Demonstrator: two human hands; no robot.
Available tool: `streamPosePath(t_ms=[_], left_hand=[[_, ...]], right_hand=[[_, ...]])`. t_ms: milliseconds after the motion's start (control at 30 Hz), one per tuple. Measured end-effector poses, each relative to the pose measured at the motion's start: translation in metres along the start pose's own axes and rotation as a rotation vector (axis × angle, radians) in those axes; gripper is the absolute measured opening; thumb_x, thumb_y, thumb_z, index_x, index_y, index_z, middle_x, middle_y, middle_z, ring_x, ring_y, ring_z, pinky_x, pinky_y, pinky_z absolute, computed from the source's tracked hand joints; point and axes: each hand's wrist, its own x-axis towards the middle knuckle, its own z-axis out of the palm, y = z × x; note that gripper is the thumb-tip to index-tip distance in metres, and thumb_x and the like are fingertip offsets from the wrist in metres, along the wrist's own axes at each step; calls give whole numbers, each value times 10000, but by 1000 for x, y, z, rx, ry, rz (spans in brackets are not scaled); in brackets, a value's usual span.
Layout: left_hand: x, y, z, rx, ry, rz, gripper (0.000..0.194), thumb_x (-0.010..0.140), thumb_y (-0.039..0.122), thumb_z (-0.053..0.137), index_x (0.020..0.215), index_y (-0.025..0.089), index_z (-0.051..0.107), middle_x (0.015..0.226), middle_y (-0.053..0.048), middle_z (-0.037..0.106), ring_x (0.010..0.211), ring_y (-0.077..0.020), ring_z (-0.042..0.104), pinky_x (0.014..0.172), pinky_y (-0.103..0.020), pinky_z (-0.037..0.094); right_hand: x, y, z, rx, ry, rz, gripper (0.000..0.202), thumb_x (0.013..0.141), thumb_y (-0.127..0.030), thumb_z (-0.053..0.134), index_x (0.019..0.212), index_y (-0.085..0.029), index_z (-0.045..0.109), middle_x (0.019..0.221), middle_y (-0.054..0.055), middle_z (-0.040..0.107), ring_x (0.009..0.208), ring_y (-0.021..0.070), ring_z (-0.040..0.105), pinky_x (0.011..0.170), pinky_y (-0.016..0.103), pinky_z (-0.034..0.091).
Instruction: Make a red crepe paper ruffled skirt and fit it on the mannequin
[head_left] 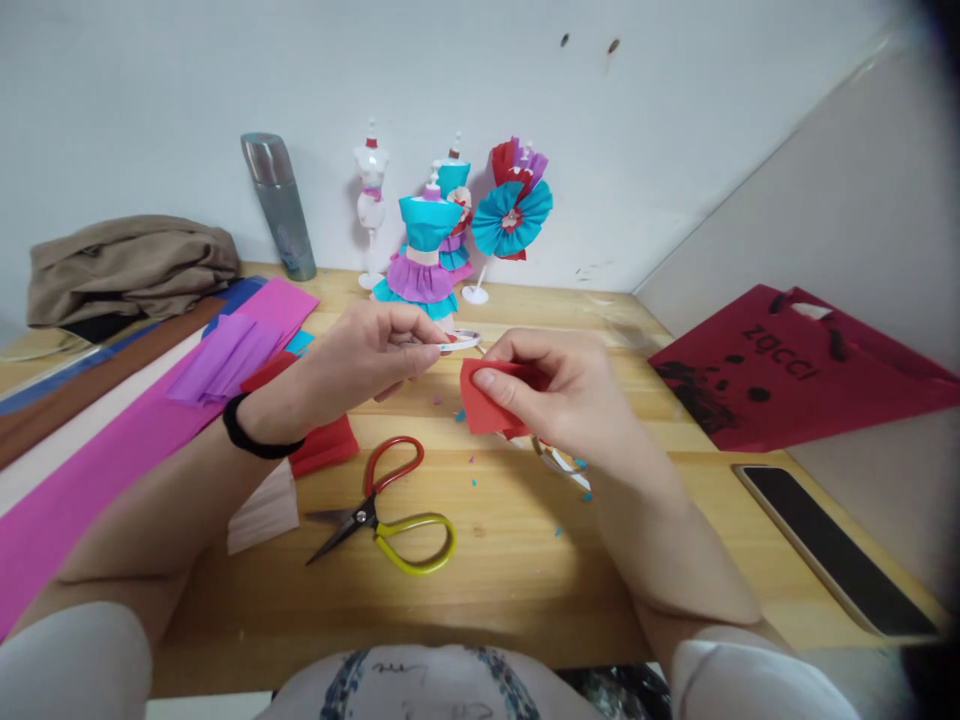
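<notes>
My left hand [360,350], with a black band at its wrist, pinches a narrow white strip [461,343] that looks like tape. The strip's far end curls toward my other hand. A folded piece of red crepe paper [486,402] is gripped between the thumb and fingers of my right hand [574,385]. Below that hand, part of a pale strip [566,468] shows on the table. Scissors [365,515] with one red and one yellow handle lie spread in front of me. Red paper [326,447] and pale pleated paper [264,508] lie beside my left forearm.
Small dress forms wearing paper outfits [422,250] stand against the wall, near a grey bottle [281,205]. Long paper strips [90,480] and a brown cloth [135,265] are at left. A red bag [795,370] and a phone [829,550] lie at right. Paper scraps dot the table [525,590].
</notes>
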Motion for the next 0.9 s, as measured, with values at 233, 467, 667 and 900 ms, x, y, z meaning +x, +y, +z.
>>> streamPosePath(t_ms=[233,467,667,900], left_hand=[[2,-6,7,54,38,167,51,823,143,634,802,155,679,863,-7,726,831,-113,655,731,-198,511],[2,-12,7,157,47,302,44,822,212,646,811,183,676,461,80,427,535,-104,493,471,-202,373],[3,-15,7,119,-18,253,36,818,189,631,807,178,663,474,57,494,395,-75,426,377,-204,300],[1,-16,9,179,5,269,98,840,194,608,862,170,700,506,58,529,423,-73,479,404,-187,352]], right_hand=[[-1,1,6,-159,95,-61,218,836,-239,623,633,-185,563,565,-27,523,525,96,418,506,254,333],[0,5,10,-129,87,-28,240,861,-293,643,653,-190,582,564,-18,548,527,109,455,500,260,347],[4,3,11,-115,97,-19,254,843,-280,643,617,-193,568,554,-17,542,520,111,446,500,267,341],[5,4,13,-119,104,10,275,854,-297,644,609,-201,561,547,-4,552,519,127,480,500,277,335]])
